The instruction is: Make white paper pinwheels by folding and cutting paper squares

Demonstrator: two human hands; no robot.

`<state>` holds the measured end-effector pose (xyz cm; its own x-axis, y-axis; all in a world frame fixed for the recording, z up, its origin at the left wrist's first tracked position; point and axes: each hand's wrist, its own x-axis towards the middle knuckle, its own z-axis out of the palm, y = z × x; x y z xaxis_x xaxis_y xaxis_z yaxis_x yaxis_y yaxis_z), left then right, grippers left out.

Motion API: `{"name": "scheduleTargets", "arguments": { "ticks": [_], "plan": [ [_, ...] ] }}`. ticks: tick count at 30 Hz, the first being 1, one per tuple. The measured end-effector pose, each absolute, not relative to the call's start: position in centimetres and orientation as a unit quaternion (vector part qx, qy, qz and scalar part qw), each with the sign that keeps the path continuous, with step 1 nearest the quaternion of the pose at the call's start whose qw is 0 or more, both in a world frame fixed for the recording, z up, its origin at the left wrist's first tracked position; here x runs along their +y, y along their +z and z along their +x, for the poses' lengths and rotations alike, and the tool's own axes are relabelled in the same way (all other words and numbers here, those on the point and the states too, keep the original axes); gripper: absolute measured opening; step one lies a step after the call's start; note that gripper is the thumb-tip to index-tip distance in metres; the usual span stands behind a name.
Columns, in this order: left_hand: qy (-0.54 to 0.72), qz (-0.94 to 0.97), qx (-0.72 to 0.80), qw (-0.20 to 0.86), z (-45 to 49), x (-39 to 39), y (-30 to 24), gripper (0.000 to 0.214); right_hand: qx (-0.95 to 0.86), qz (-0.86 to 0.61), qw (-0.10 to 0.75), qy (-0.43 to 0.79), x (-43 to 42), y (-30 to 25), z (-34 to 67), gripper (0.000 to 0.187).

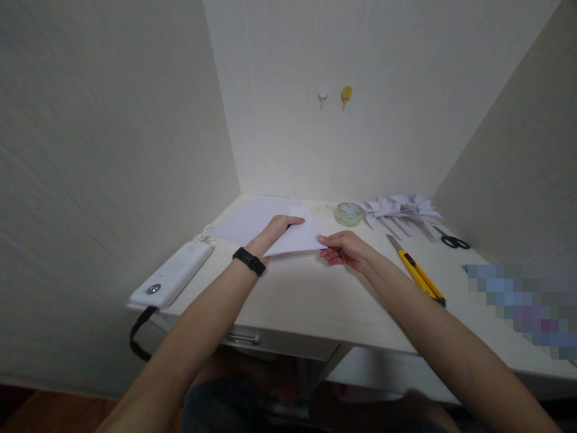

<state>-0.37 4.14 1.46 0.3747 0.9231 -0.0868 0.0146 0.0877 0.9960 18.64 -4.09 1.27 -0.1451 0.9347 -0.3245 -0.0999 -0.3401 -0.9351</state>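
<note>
A white sheet of paper (298, 234) is held just above the pale desk (315, 300), near its middle. My left hand (277, 231), with a black band on the wrist, grips the sheet's left edge, fingers curled over it. My right hand (345, 248) pinches the sheet's right corner between thumb and fingers. More white sheets (252, 219) lie flat on the desk behind the held one.
A yellow utility knife (417, 273) lies right of my right hand. A roll of clear tape (348, 213), several folded paper pinwheels (401, 210) and black scissors (453, 241) sit at the back right. A white device (174, 275) with a black strap rests at the desk's left edge.
</note>
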Motion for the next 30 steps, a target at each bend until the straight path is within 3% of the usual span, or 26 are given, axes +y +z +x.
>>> {"name": "scheduleTargets", "arguments": {
  "ticks": [15,23,25,30],
  "plan": [
    [0.4,0.552,0.417,0.601,-0.5,4.0,1.7,0.018,-0.458,-0.495,0.383,0.631,-4.2,1.2,18.9,0.031],
    [0.395,0.47,0.358,0.703,0.2,3.0,1.8,0.012,-0.492,-0.517,0.41,0.568,-3.7,1.3,19.9,0.048],
    [0.406,0.445,0.341,0.722,0.4,2.7,1.8,0.009,-0.509,-0.553,0.416,0.512,-3.4,1.2,20.2,0.055],
    [0.422,0.462,0.335,0.704,0.9,2.0,1.9,0.009,-0.579,-0.673,0.405,0.219,-2.7,0.7,20.7,0.065]
  ]
}}
